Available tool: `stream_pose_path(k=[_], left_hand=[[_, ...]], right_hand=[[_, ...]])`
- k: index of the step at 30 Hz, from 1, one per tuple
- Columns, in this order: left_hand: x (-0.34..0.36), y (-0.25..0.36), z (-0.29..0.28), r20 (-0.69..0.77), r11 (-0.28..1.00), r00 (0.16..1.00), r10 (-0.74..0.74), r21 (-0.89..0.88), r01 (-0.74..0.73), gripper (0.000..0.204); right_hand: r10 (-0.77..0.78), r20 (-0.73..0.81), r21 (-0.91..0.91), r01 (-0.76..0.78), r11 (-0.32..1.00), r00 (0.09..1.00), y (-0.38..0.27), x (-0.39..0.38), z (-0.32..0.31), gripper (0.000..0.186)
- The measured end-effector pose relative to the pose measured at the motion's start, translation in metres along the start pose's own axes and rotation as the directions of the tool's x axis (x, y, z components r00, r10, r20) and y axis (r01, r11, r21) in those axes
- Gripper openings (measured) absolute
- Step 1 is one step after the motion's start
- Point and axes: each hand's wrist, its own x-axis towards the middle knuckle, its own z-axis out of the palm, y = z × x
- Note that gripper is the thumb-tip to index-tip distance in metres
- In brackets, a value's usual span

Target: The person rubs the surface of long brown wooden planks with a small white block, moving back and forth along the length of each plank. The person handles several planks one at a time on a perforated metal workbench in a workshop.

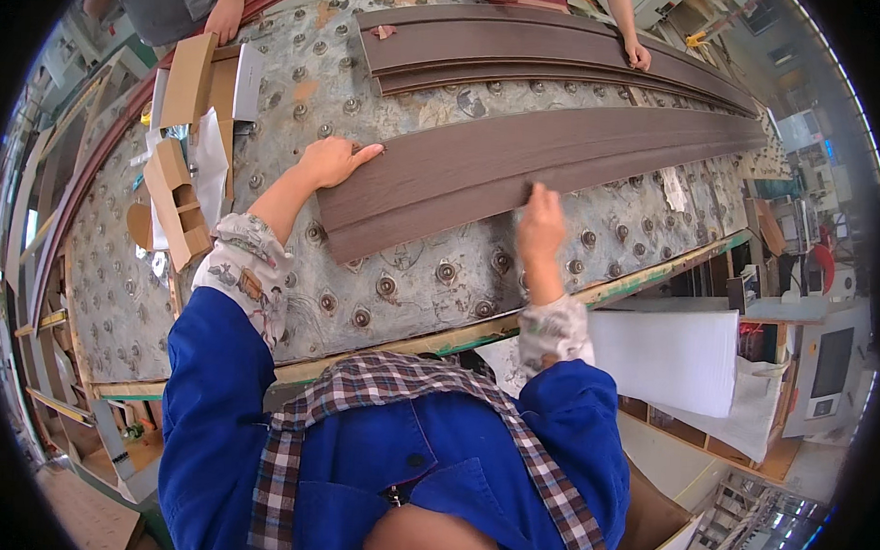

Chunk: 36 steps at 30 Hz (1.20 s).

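Note:
A long brown wood-grain panel (433,183) with a groove along its length lies slantwise across the studded metal worktable (409,318). At its left end my left hand (330,163) grips the far corner, thumb stretched over the top; the other fingers are partly hidden. My right hand (541,228) is closed at the near edge, around the panel's middle. A small dark thing shows at its fingertips, too little of it to name. Beyond lie more brown panels (487,44), stacked, with a co-worker's hand (638,56) on them.
Opened cardboard boxes (183,203) with white wrapping stand on the table's left. Another person's hand (225,17) is beside them at the far left. White foam sheets (665,356) lie below the table's right edge. Round studs (446,272) rise all over the tabletop.

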Motion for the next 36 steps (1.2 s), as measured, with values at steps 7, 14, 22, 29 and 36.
stream_pose_path(k=[7, 14, 22, 29, 36], left_hand=[[0.007, -0.008, 0.009, -0.077, 1.000, 0.997, 0.010, -0.011, -0.011, 0.079], [0.002, -0.012, 0.007, -0.079, 1.000, 0.997, -0.023, 0.005, 0.023, 0.072], [-0.003, -0.007, 0.007, -0.110, 0.999, 0.994, -0.015, -0.033, 0.011, 0.087], [0.001, -0.010, 0.008, -0.103, 0.999, 0.994, -0.023, -0.051, 0.017, 0.087], [-0.003, -0.011, 0.005, -0.108, 0.996, 0.994, -0.036, -0.083, 0.027, 0.083]], right_hand=[[-0.183, 0.035, 0.490, 0.143, 0.860, 0.982, -0.213, -0.073, 0.002, 0.041], [-0.253, 0.038, 0.422, 0.214, 0.881, 0.967, -0.165, -0.030, -0.018, 0.028], [-0.034, -0.042, 0.103, 0.038, 0.994, 0.999, -0.052, -0.026, 0.007, 0.023], [-0.299, 0.101, 0.657, 0.162, 0.737, 0.949, -0.250, -0.087, -0.008, 0.048], [-0.175, 0.181, 0.192, 0.140, 0.971, 0.968, -0.132, -0.062, -0.001, 0.030]])
